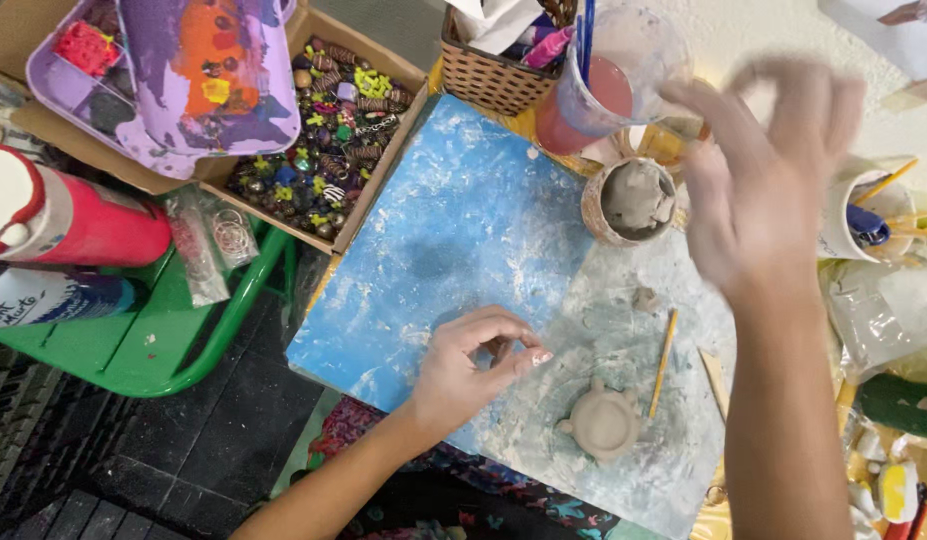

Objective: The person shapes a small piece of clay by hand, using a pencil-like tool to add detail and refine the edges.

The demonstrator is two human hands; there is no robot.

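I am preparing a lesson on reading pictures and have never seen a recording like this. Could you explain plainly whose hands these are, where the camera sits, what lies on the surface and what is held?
There is one picture, taken by a camera worn on a person's head, looking down at their own two bare hands. There is no machine. The left hand pinches a small lump of clay between thumb and fingers, above a blue, clay-smeared board. The right hand is raised and blurred, apparently holding nothing. On the board sit a small clay turtle and a thin wooden stick. Behind are a pot of grey clay, a cup of pinkish water, a box of coloured beads and a paint palette.
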